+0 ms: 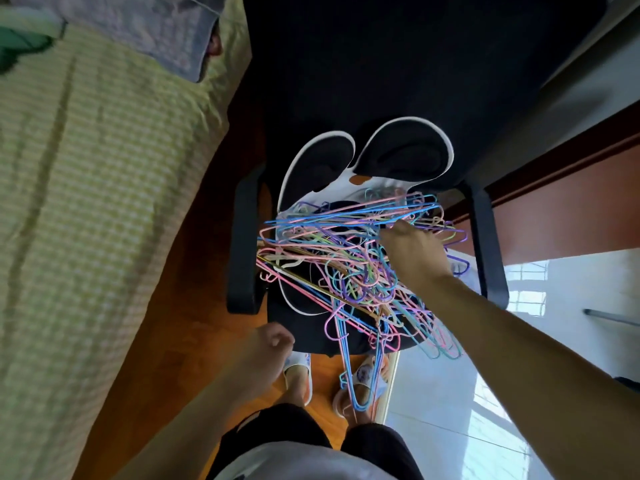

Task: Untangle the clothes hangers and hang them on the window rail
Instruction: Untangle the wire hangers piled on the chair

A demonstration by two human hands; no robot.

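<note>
A tangled heap of thin wire clothes hangers (332, 261) in pink, blue, purple and green lies on the seat of a black office chair (246, 244). Some hangers spill over the seat's front edge toward my feet. My right hand (414, 252) reaches into the right side of the heap, and its fingers pinch hanger wires near the top of the pile. My left hand (266, 348) hovers in front of the seat's left corner with loosely curled fingers and holds nothing. No window rail is in view.
A black and white cushion (346, 188) leans against the chair back. A bed with a green checked sheet (86, 202) fills the left side. A desk edge (571, 116) runs along the upper right. Wooden floor (194, 306) meets white tiles (450, 393) below.
</note>
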